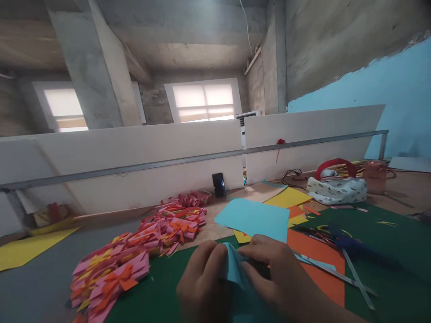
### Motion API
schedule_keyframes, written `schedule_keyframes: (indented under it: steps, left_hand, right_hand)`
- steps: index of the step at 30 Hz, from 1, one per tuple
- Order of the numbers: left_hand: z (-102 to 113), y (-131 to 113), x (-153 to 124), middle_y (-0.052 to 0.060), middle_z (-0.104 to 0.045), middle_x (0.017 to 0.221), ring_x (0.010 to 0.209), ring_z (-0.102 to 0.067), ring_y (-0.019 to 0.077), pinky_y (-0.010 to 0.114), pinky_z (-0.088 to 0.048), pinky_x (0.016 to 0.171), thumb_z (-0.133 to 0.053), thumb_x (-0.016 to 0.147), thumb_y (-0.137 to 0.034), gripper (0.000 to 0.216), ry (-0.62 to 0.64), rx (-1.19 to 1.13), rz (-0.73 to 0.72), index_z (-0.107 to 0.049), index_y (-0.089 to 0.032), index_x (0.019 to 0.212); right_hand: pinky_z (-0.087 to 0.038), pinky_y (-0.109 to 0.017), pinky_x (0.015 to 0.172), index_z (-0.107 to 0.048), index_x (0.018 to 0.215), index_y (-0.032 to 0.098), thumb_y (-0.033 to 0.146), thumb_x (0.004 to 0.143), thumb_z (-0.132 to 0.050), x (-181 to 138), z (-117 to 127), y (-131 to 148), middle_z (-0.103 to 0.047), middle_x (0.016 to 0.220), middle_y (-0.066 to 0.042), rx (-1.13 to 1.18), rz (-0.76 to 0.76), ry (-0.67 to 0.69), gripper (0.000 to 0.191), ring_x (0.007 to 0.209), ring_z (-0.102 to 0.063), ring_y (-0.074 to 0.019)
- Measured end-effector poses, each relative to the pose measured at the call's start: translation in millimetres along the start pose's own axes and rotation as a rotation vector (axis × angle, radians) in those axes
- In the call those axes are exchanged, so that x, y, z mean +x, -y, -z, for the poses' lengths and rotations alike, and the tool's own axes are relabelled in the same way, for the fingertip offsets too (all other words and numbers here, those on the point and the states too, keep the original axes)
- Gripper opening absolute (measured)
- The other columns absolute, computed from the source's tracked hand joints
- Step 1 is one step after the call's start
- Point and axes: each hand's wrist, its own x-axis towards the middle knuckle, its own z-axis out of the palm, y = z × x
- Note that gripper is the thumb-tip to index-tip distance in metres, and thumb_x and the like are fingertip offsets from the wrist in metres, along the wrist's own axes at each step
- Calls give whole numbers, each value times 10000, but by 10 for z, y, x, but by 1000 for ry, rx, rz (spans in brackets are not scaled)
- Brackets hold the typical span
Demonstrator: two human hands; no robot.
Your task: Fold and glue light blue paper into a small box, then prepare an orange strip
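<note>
Between my two hands is a sheet of light blue paper [234, 269], bent into a fold at its top edge. My left hand [204, 278] is closed around its left side, the fingers curled. On the right side my right hand [269, 264] pinches the paper between thumb and fingers. The lower part of the sheet hangs toward me, partly hidden by my hands. Just beyond them lies flat light blue paper [257, 217]. To the right, scissors [357, 269] rest with open blades across orange paper [323, 260] and a green mat [387, 237].
Pink folded paper pieces with orange and yellow bows [161, 229] are heaped at the left. A phone [218, 185] leans against the white partition [151, 157]. A patterned fabric basket [336, 189] and a pink jar [374, 177] stand back right. Yellow paper [33, 246] lies far left.
</note>
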Motion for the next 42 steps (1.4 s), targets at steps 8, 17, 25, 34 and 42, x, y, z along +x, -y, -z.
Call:
schedule_keyframes:
  steps: [8, 17, 25, 34, 42]
  left_hand:
    - [21, 37, 17, 16, -602, 789, 714, -591, 104, 160, -455, 656, -443, 736, -6, 246, 96, -92, -104, -551, -208, 826]
    - [15, -73, -21, 4, -561, 757, 675, -543, 104, 175, -429, 655, -410, 724, 0, 247, 61, -141, 5, -543, -204, 769]
    - [6, -95, -37, -3, -499, 672, 611, -489, 109, 181, -390, 560, -389, 751, -19, 227, 84, -191, 9, -504, -203, 682]
    - [-53, -107, -103, -7, -496, 699, 638, -464, 115, 208, -342, 586, -412, 761, -11, 220, 52, -203, 73, -453, -202, 661]
    - [-27, -99, -75, -17, -488, 660, 606, -457, 108, 200, -322, 558, -452, 772, -44, 199, 53, -109, 42, -481, -199, 651]
  right_hand:
    - [-348, -226, 576, -610, 697, 183, 104, 769, -482, -13, 14, -38, -498, 696, -3, -6, -29, -5, 167, 682, -505, -129]
    - [-364, -228, 588, -582, 713, 178, 80, 762, -472, -45, -29, -51, -511, 705, -5, -2, 46, 1, 156, 674, -506, -126]
    - [-363, -247, 599, -595, 751, 183, 103, 752, -486, -56, -70, -61, -526, 727, -18, -26, 34, 4, 135, 697, -513, -146]
    - [-357, -245, 592, -629, 788, 176, 129, 759, -526, -67, -39, -33, -560, 731, -29, -59, 7, 81, 117, 698, -532, -152]
    - [-375, -264, 609, -666, 835, 179, 172, 758, -584, -48, -18, -28, -588, 738, -35, -16, -32, 139, 113, 704, -541, -167]
